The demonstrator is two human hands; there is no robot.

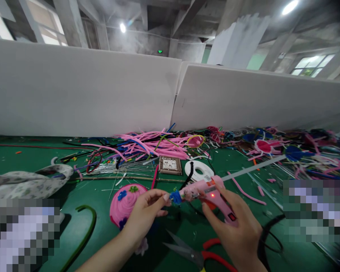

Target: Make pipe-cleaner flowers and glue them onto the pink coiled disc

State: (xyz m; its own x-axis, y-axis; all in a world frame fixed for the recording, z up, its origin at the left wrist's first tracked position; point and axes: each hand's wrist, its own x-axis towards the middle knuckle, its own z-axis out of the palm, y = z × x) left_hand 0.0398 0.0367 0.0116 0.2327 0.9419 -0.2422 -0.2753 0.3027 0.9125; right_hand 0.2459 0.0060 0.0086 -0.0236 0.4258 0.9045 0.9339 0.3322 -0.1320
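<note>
My right hand (235,223) is wrapped round a pink glue gun (205,190) with a red light showing and a clear glue stick (255,167) out of its back. The gun's nozzle points left and meets a small blue flower (175,197). My left hand (147,211) pinches that flower between thumb and fingers. Partly behind my left hand sits a pink coiled piece (126,204) with blue and green flowers on it. Open scissors (197,257) with red handles lie below, between my hands.
Pink fuzzy stems (155,143) pile up at the back. A small box of white beads (170,165) and a white spool (199,171) lie mid-table. Coloured pieces crowd the right; patterned cloth (31,181) and a green stem (85,234) are left. White panels (87,90) stand behind.
</note>
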